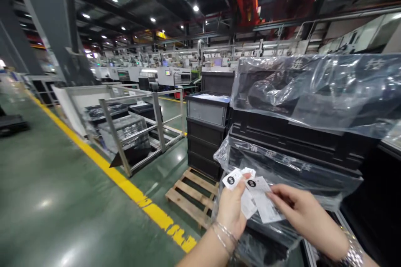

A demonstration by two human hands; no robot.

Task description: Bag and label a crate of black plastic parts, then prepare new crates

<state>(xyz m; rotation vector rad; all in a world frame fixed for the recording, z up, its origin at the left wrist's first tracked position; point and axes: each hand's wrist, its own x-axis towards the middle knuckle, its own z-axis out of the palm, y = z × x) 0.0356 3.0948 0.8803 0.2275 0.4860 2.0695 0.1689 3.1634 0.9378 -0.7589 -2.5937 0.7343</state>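
Several white paper labels (249, 202) with black round marks are fanned out in my left hand (233, 206), its thumb pressed over them. One larger printed label (265, 204) lies between both hands. My right hand (302, 208) pinches that label's right edge between thumb and fingers. Behind the labels stands a stack of black crates (282, 133), draped with clear printed plastic film (313, 87). A second sheet of plastic film (275, 156) hangs over a lower crate, close behind my hands. The small print on the labels is too blurred to read.
Grey and black crates (206, 112) are stacked beside a wooden pallet (192, 196). To the left, a metal railing frame (156, 123) encloses wrapped bins. A yellow line (125, 183) runs along the green floor (69, 200). White machines (166, 76) line the background.
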